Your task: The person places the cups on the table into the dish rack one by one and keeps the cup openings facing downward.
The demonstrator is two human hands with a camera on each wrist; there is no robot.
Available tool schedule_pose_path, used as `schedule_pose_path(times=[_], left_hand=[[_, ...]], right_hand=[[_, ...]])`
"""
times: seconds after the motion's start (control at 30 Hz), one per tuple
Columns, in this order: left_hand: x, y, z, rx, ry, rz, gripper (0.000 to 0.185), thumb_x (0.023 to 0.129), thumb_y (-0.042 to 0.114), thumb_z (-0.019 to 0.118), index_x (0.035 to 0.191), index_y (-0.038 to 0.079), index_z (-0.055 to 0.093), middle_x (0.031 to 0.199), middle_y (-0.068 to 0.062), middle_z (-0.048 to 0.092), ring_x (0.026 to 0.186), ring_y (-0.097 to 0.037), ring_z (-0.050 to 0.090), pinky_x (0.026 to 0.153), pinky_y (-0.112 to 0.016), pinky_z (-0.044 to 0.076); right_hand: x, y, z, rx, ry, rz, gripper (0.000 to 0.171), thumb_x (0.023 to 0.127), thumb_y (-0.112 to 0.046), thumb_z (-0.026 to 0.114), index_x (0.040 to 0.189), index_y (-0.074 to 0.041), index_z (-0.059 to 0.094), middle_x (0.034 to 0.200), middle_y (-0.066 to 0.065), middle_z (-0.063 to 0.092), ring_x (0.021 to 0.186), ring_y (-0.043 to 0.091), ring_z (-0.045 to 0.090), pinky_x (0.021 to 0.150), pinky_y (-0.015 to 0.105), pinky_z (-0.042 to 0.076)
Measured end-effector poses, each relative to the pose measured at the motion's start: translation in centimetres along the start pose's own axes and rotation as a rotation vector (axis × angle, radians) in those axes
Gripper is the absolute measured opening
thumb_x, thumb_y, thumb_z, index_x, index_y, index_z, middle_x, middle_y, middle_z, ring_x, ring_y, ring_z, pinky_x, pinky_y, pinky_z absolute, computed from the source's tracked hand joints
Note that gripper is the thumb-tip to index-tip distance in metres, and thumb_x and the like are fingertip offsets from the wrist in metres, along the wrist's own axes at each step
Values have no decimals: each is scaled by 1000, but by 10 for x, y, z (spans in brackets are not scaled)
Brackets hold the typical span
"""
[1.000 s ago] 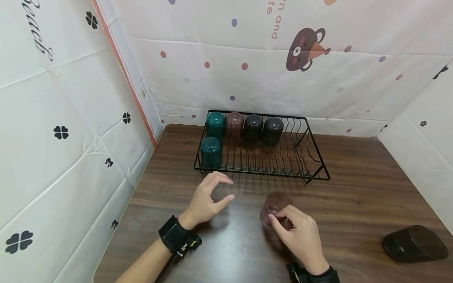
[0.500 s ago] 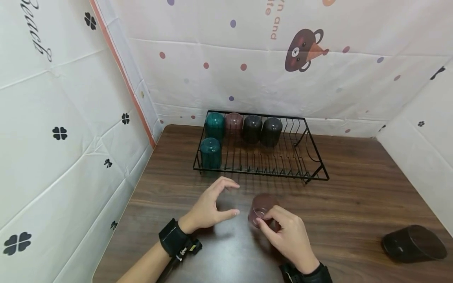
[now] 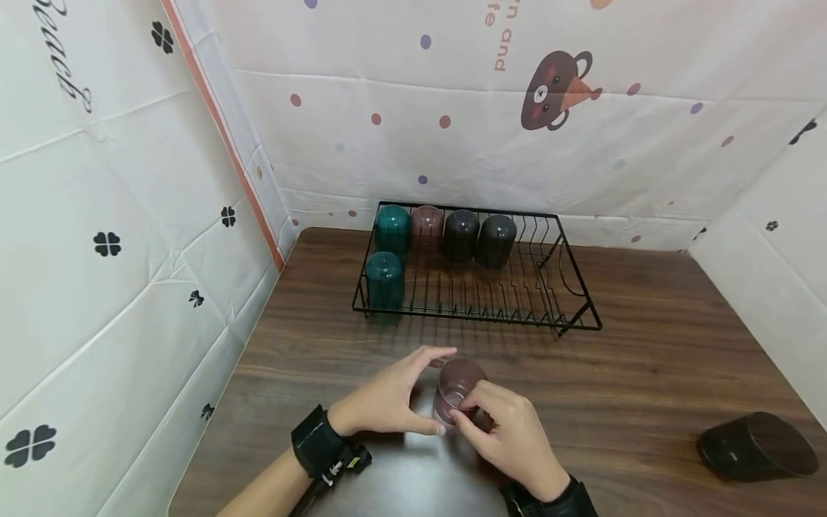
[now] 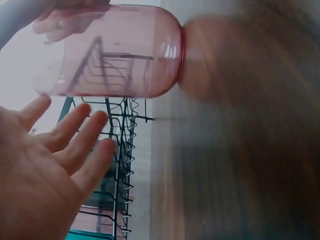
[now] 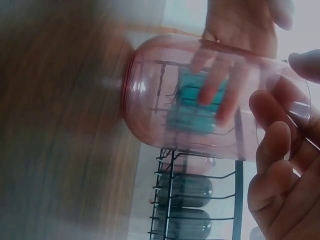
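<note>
My right hand [image 3: 513,434] pinches the rim of a clear pink glass [image 3: 460,373] between thumb and fingers, in front of the rack. In the right wrist view the pink glass [image 5: 155,90] has its rounded base towards the table and its mouth at my fingers; whether the base touches the wood I cannot tell. My left hand [image 3: 388,398] is just left of the glass, thumb and fingers spread around that side. The left wrist view shows the left fingers [image 4: 82,145] extended close to the glass, holding nothing.
A black wire rack [image 3: 478,314] stands at the back of the wooden table [image 3: 646,359]. Upside down on it are two teal glasses [image 3: 384,280], a pink glass [image 3: 427,221] and two dark grey glasses [image 3: 496,243]. Another dark glass [image 3: 756,446] is at the far right. Patterned sheets hang behind and beside.
My right hand has brought the pink glass leftwards across the table. My left hand has moved right and nearer to me, from clearly apart to right beside the glass.
</note>
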State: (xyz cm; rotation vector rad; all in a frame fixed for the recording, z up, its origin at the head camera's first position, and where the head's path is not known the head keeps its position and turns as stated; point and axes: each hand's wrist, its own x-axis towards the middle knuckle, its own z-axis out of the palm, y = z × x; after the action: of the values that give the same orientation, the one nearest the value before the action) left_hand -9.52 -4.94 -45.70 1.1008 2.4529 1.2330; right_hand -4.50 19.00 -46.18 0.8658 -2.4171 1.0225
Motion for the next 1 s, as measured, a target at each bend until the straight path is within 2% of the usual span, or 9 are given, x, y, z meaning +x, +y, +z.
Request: schedule_pose_path(times=[0.2,0.37,0.57,0.73,0.83,1.0], left_hand=[[1,0,5,63,-60,-51,111,79,42,87,161,41,12,154,8,45,137,-12,50,108,-42,48],[2,-1,8,91,-69,-74,102,81,45,84,160,33,22,152,7,47,134,-11,51,108,-38,47],[3,-4,13,85,-55,-90,85,80,41,85,150,33,38,142,12,54,128,-7,53,107,-35,48],[3,-5,16,120,-36,-115,77,79,40,86,145,35,45,136,13,57,124,-6,55,105,-36,49],[4,-6,16,116,-28,-99,76,80,40,86,144,34,46,136,15,58,124,-5,56,105,-36,49],[5,-7,16,90,-14,-93,76,78,38,88,143,29,49,130,13,62,116,-3,59,99,-30,52]], right_hand=[[1,0,4,71,6,-63,18,88,-18,81,90,-29,66,85,-10,63,63,-1,48,58,7,39],[2,1,6,160,42,-121,23,85,-14,82,101,-23,68,103,-8,64,71,5,57,63,9,44],[0,4,8,232,51,-105,33,80,-6,84,105,-20,68,111,-1,63,66,4,53,59,10,44],[-1,6,8,266,47,-78,38,79,-5,85,111,-15,67,116,3,62,65,5,54,58,11,46],[-1,6,7,260,55,-64,46,80,-9,86,121,-9,64,123,5,59,66,6,55,58,12,46],[-1,7,6,219,99,-38,65,85,-27,85,135,-1,54,134,11,52,72,8,54,62,17,48]])
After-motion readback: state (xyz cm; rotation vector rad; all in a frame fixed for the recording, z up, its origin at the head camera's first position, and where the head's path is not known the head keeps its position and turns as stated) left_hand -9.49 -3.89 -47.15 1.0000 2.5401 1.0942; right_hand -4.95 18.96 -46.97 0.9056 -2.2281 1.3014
